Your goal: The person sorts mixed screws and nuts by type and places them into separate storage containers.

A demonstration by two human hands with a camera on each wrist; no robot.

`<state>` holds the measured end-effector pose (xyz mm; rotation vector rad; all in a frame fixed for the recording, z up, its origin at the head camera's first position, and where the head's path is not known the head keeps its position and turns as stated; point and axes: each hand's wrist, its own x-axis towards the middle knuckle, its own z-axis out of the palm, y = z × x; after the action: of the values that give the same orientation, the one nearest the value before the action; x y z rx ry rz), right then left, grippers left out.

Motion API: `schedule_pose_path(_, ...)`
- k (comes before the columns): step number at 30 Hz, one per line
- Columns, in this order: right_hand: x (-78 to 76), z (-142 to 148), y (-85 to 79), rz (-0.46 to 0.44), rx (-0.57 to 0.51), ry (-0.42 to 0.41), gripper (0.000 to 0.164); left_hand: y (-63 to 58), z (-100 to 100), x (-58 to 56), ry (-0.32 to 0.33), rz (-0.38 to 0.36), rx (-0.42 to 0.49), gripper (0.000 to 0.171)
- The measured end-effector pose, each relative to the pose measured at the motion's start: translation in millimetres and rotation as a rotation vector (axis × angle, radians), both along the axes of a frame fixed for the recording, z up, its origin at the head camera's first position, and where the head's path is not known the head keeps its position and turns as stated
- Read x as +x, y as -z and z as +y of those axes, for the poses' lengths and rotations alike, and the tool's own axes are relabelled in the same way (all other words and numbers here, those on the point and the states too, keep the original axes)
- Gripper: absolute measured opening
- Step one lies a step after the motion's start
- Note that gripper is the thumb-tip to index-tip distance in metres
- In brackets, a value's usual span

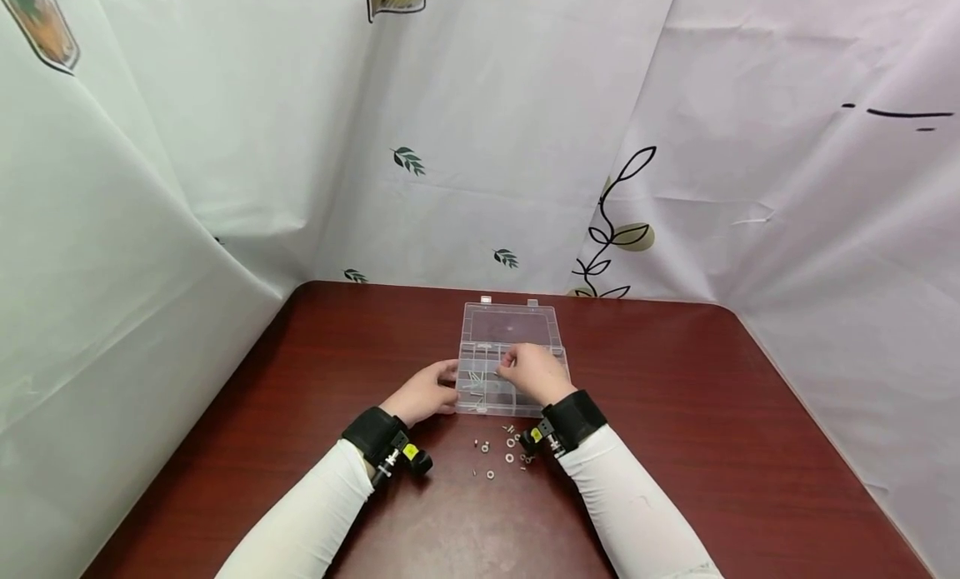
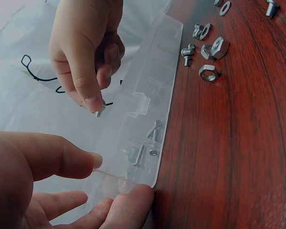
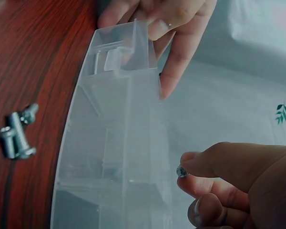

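Note:
A clear plastic compartment box [image 1: 480, 400] lies on the table with its lid [image 1: 513, 325] folded back. My left hand [image 1: 426, 393] rests at the box's left side, its relaxed fingertips touching the wall near a corner. Above the compartments, my right hand [image 1: 536, 372] pinches a small screw [image 3: 181, 171] between thumb and fingers. The screw's head shows in the right wrist view. Several long screws [image 2: 139, 155] lie inside the left compartments. The right hand covers part of the box in the head view.
Loose nuts [image 2: 209, 73], washers [image 2: 225, 8] and short screws [image 3: 16, 136] are scattered on the dark red table [image 1: 360, 329] in front of the box. A white printed curtain [image 1: 480, 212] stands behind the table and at both sides.

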<state>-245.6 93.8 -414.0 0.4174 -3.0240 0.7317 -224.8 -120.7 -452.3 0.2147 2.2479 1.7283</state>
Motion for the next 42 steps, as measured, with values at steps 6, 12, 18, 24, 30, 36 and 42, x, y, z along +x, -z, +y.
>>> schedule_pose_path(6,-0.5,-1,-0.5,-0.001,0.013,0.000,0.017,-0.6,0,0.3,-0.013,-0.006,0.008,0.065)
schedule_pose_path(12,3.4,1,-5.0,-0.005,0.006,-0.024,0.016,-1.7,1,1.7,-0.020,-0.011,0.021,0.066)
schedule_pose_path(18,10.5,3,-6.8,0.054,0.051,-0.086,0.015,-1.3,2,3.9,-0.028,-0.001,0.009,0.068)
schedule_pose_path(24,23.9,8,-8.0,0.129,0.160,-0.290,0.010,-3.3,2,4.8,-0.018,-0.001,-0.003,0.069)
schedule_pose_path(30,38.3,17,-8.1,0.188,0.267,-0.492,0.010,-5.3,2,4.8,-0.018,-0.003,0.000,0.070)
schedule_pose_path(36,44.6,25,-0.7,0.276,0.316,-0.560,0.015,-4.6,1,4.7,-0.027,-0.001,-0.001,0.070)
schedule_pose_path(42,46.0,30,8.7,0.334,0.351,-0.576,0.011,-4.1,2,4.5,-0.017,-0.005,0.010,0.070)
